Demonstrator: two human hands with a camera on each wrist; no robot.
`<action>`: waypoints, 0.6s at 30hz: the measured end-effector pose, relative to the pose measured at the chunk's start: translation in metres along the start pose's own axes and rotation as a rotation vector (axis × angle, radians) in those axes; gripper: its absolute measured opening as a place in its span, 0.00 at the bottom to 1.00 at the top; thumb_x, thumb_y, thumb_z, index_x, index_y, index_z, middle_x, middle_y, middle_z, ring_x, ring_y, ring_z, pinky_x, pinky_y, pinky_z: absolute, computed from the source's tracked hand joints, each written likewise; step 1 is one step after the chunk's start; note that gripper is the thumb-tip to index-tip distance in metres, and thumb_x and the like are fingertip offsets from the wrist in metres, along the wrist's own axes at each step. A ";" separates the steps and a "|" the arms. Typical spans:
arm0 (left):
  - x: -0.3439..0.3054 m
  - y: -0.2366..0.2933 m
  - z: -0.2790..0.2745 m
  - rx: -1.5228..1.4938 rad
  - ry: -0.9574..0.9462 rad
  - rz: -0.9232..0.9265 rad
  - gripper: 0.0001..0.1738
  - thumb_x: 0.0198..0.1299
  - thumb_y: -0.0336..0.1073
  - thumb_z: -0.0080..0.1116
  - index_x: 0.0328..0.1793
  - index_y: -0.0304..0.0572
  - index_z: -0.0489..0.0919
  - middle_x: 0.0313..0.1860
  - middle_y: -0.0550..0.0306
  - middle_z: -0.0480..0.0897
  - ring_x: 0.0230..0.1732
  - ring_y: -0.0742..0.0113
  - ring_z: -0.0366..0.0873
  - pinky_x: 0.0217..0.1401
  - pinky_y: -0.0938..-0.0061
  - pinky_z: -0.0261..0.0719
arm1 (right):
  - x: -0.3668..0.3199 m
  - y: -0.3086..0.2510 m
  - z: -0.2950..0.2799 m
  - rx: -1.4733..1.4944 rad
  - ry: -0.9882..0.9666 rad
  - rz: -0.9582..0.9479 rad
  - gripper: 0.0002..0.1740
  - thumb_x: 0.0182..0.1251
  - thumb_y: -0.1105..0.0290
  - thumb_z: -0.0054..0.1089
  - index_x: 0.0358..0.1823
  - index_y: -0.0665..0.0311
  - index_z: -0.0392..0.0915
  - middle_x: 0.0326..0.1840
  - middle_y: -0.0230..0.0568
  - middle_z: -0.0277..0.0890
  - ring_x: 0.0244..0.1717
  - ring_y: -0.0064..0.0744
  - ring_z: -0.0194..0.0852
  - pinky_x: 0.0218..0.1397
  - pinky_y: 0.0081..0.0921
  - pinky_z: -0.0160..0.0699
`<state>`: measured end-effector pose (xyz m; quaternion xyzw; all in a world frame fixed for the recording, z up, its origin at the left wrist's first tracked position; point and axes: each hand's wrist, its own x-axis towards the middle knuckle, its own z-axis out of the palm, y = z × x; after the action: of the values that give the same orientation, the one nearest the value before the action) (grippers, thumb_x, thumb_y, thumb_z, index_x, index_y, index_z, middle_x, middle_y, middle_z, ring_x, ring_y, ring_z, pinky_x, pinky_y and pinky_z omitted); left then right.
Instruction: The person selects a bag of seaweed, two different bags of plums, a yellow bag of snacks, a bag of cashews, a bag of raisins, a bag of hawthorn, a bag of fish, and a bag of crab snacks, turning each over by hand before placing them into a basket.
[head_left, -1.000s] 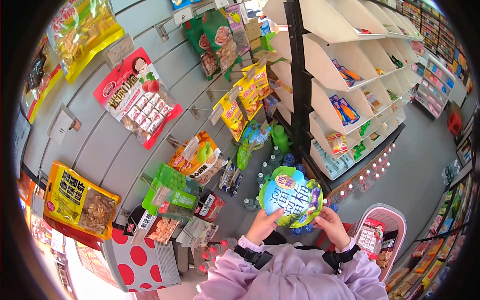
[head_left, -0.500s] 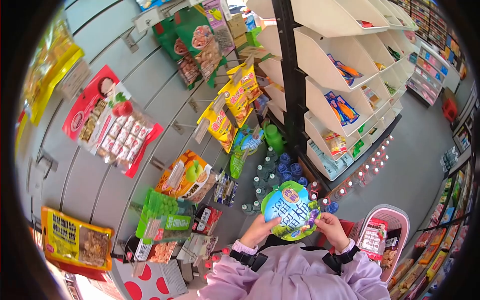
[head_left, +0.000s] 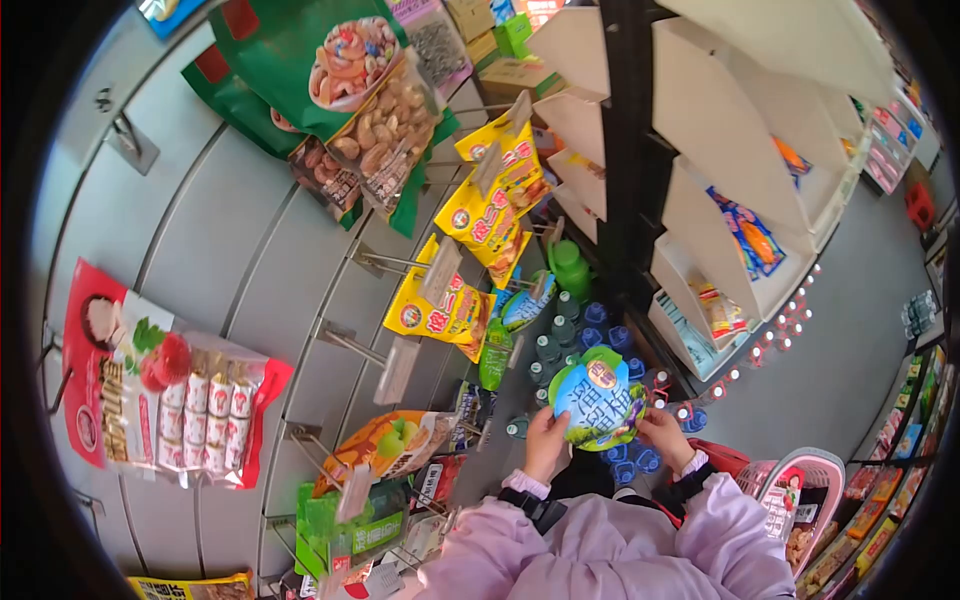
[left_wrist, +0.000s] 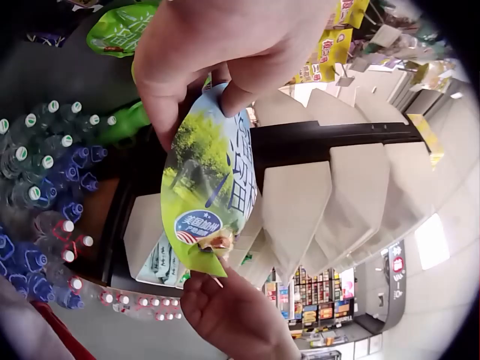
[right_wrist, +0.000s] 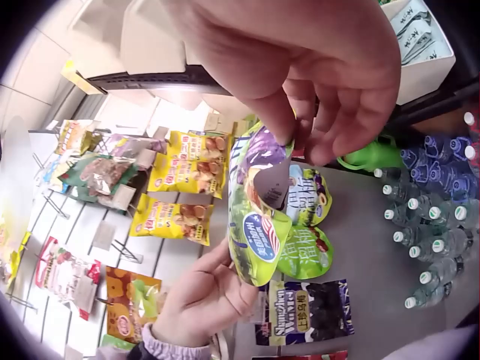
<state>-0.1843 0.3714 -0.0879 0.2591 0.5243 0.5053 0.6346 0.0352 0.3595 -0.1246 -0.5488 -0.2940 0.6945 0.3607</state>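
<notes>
A rounded blue and green snack pouch (head_left: pixel 590 403), with plums printed on its lower right, is held upright in front of the person. My left hand (head_left: pixel 545 443) pinches its left edge, thumb on the front. At the opposite edge, my right hand (head_left: pixel 664 437) grips the pouch between thumb and fingers. The left wrist view has the pouch (left_wrist: pixel 206 176) nearly edge-on, the left hand (left_wrist: pixel 232 56) above and the right hand (left_wrist: pixel 236 311) below. In the right wrist view, the pouch (right_wrist: pixel 255 232) looks bent beneath the right hand (right_wrist: pixel 315 75).
Yellow snack bags (head_left: pixel 437 305) and a red-and-white candy bag (head_left: pixel 205 415) hang on the slatted wall at left. Cream bins (head_left: pixel 745 215) stand at right. Bottles (head_left: pixel 548 348) crowd the floor ahead. A pink basket (head_left: pixel 836 468) with packets sits beside the right arm.
The head view has shifted closer to the wall, with hanging bags larger and several lower. Both hands keep hold of the pouch, which sits slightly farther right and higher than half a second ago.
</notes>
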 end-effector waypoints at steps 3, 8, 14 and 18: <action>0.036 -0.026 -0.021 0.132 0.081 0.044 0.11 0.60 0.32 0.50 0.46 0.35 0.72 0.39 0.60 0.77 0.37 0.77 0.74 0.35 0.82 0.73 | 0.046 -0.010 0.018 -0.055 0.040 -0.044 0.11 0.56 0.76 0.51 0.41 0.69 0.68 0.24 0.34 0.68 0.20 0.21 0.63 0.21 0.19 0.60; 0.065 -0.015 -0.019 0.126 0.230 0.059 0.09 0.60 0.31 0.50 0.42 0.34 0.75 0.33 0.63 0.77 0.30 0.82 0.70 0.30 0.86 0.67 | 0.115 0.000 0.028 -0.178 0.034 0.107 0.25 0.56 0.72 0.51 0.57 0.66 0.61 0.34 0.38 0.72 0.29 0.24 0.71 0.30 0.19 0.69; 0.094 -0.021 -0.019 0.113 0.213 0.134 0.10 0.60 0.30 0.48 0.44 0.31 0.75 0.35 0.60 0.78 0.34 0.79 0.71 0.37 0.82 0.70 | 0.150 -0.005 0.042 0.008 -0.002 0.274 0.26 0.56 0.71 0.50 0.58 0.65 0.60 0.40 0.41 0.72 0.37 0.31 0.73 0.33 0.25 0.72; 0.111 -0.029 -0.019 0.159 0.306 0.123 0.11 0.61 0.31 0.48 0.44 0.31 0.75 0.34 0.61 0.78 0.33 0.78 0.71 0.38 0.80 0.70 | 0.181 0.020 0.043 0.306 -0.037 0.306 0.24 0.58 0.72 0.47 0.58 0.63 0.60 0.41 0.41 0.71 0.39 0.34 0.73 0.36 0.29 0.73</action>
<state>-0.1982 0.4592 -0.1635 0.2604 0.6360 0.5336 0.4929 -0.0351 0.4970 -0.2304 -0.5132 -0.1052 0.7874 0.3248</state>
